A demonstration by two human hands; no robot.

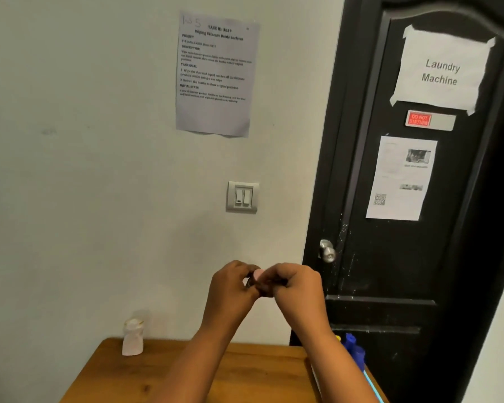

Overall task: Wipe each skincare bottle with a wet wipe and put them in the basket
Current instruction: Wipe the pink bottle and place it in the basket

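Note:
Both of my hands are raised in front of the wall, above the wooden table point(186, 370). My left hand point(233, 286) and my right hand point(298, 289) meet around a small pinkish item point(258, 274); their curled fingers hide most of it, so I cannot tell what it is. A small white bottle point(132, 337) with a gold band stands upright at the table's back left, next to the wall. No basket and no wet wipe show clearly in the head view.
A black door point(413, 228) with a metal knob point(328, 251) stands to the right of the table. Blue objects point(354, 349) sit past the table's right edge. A light switch point(242, 196) and a task sheet point(216, 74) are on the wall.

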